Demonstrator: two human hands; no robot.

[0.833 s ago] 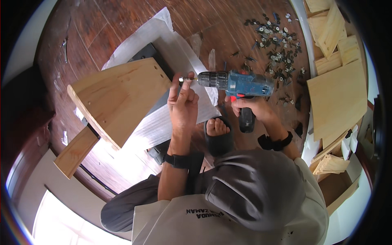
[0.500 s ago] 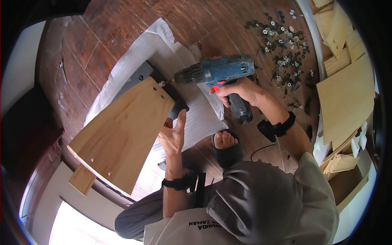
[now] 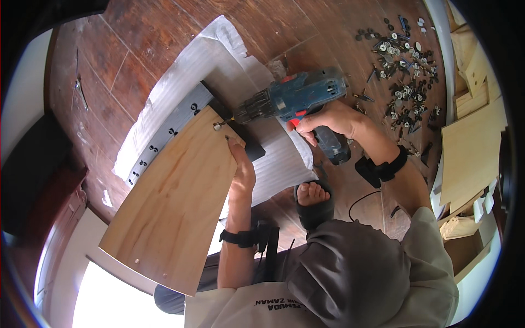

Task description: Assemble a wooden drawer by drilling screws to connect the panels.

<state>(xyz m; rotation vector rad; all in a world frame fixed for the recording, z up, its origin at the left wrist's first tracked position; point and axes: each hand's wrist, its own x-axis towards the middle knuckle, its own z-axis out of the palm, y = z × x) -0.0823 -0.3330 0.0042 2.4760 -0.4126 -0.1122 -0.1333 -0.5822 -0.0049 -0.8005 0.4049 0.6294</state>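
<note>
A cordless drill [image 3: 313, 92], blue and black with red parts, is in my right hand [image 3: 334, 121], whose fingers wrap its grip. Its bit points left, meeting a small silvery fastener [image 3: 218, 126] near the far end of a light wooden panel [image 3: 169, 202]. My left hand [image 3: 241, 163] holds that panel by its right edge, thumb side near the fastener; some fingers are hidden beneath. Under the panel's far end lies a dark grey board [image 3: 174, 123] with several black fittings along it. A black piece [image 3: 255, 148] juts out to the right of the panel.
White foam sheeting [image 3: 219, 41] lies beneath the boards on the brown wood floor [image 3: 273, 22]. Loose screws and fittings [image 3: 407, 82] are scattered at the far right. Wooden boards [image 3: 473, 147] stand along the right side. My foot [image 3: 313, 195] is close to the sheet.
The panel has swung nearer me, uncovering more of the grey board. My left hand has shifted up along the panel's edge. The drill bit and fastener are now over the panel's end.
</note>
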